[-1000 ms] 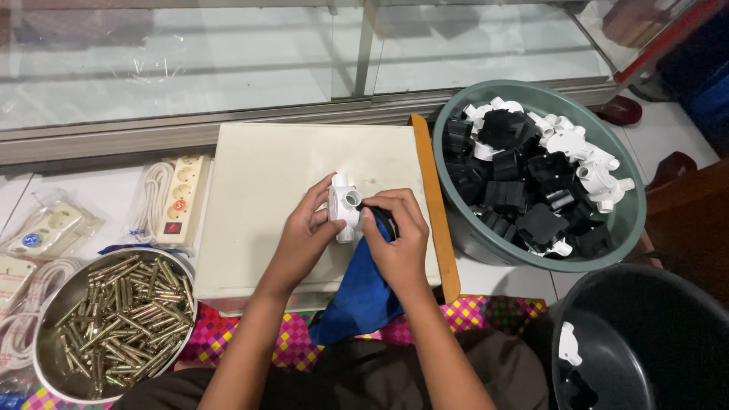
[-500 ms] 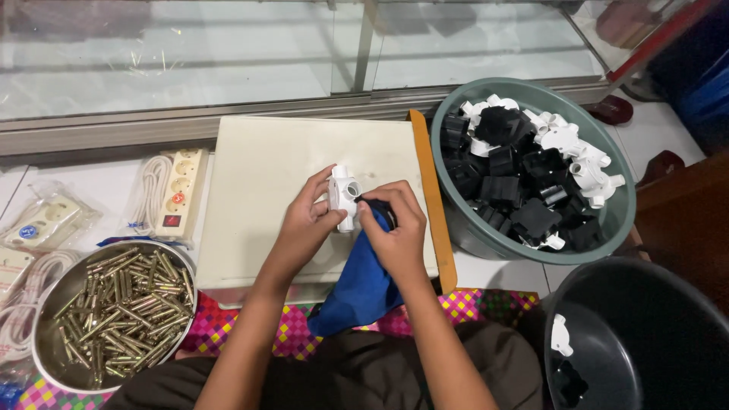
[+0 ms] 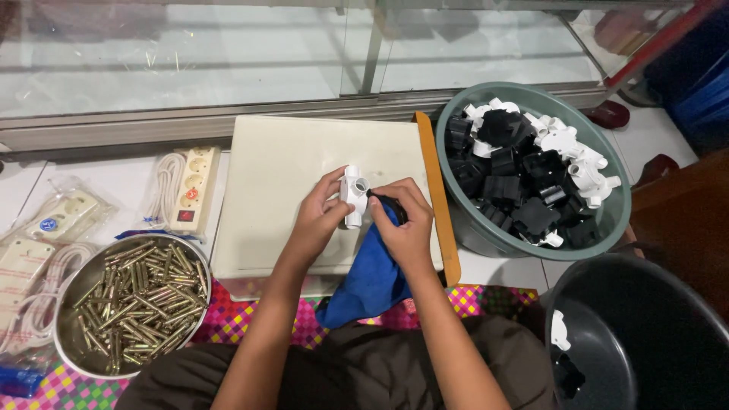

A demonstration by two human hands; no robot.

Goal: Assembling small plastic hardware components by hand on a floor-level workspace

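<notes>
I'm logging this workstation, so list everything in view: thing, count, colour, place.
plastic fitting: one, white, held over the board.
black part: one, in the right hand, at the fitting's opening.
cloth: one, blue, under the right hand.
board: one, cream, centre.
green basin: one, right, full of black and white parts.
dark tub: one, lower right.
metal bowl: one, lower left, full of brass pins.
power strips: several, white, left.
left hand: grips the fitting.
right hand: grips the black part.

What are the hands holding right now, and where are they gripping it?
The left hand pinches a white plastic fitting by its left side. The right hand presses a small black part to the fitting's right side and holds a blue cloth under its palm.
</notes>
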